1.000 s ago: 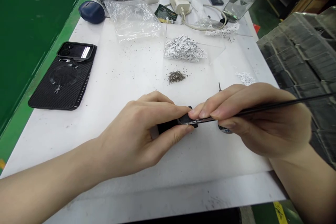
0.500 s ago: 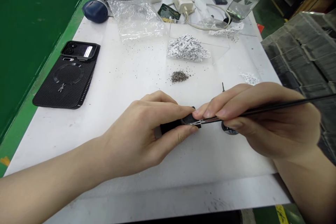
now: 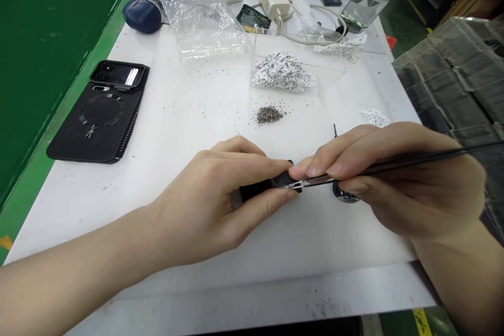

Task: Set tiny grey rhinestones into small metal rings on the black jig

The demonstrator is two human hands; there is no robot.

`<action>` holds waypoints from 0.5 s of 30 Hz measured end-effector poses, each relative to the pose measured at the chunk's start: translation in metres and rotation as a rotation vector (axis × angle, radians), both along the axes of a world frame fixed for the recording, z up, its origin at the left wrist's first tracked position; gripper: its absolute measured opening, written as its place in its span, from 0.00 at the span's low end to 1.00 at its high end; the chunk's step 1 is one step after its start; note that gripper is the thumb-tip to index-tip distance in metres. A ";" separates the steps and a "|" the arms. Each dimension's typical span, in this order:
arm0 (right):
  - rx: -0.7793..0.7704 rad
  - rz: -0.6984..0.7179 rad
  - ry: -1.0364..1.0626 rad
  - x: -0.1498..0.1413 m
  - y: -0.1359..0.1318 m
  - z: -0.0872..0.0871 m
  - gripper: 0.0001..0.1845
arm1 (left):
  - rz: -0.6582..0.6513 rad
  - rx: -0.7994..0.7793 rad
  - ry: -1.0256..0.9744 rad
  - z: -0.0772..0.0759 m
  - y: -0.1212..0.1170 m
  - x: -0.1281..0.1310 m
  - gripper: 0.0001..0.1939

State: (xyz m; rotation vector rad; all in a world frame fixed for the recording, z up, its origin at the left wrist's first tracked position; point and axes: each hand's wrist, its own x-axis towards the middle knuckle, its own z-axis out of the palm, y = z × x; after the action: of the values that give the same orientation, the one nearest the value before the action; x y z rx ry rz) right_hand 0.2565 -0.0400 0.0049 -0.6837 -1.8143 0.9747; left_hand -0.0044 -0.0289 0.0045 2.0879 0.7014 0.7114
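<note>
left hand (image 3: 200,205) pinches a black part (image 3: 255,190), right hand (image 3: 417,184) pinches tweezers (image 3: 429,163) at it, mesh phone case (image 3: 96,126) well left

a dark green panel (image 3: 47,63) with a lighter green strip (image 3: 66,115) runs along the left of a long white workbench (image 3: 244,310). to the right sits a stack of clear plastic trays (image 3: 452,73), with a wooden shelf (image 3: 472,2) behind it. below the bench's front edge shows a green floor (image 3: 397,323) marked with yellow tape (image 3: 422,323), under even, bright light.
</note>
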 end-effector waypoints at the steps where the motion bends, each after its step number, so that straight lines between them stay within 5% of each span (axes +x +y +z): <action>1: 0.003 0.000 0.000 0.000 0.000 0.000 0.15 | 0.003 -0.002 0.004 0.000 0.000 0.000 0.10; 15: 0.040 0.029 -0.007 0.000 0.003 0.000 0.18 | 0.108 0.005 -0.038 -0.005 -0.007 0.004 0.10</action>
State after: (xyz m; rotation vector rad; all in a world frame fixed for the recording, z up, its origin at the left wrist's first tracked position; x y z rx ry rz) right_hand 0.2569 -0.0370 0.0044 -0.6380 -1.8497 0.9532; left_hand -0.0002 -0.0357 -0.0001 2.0472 0.7960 0.8114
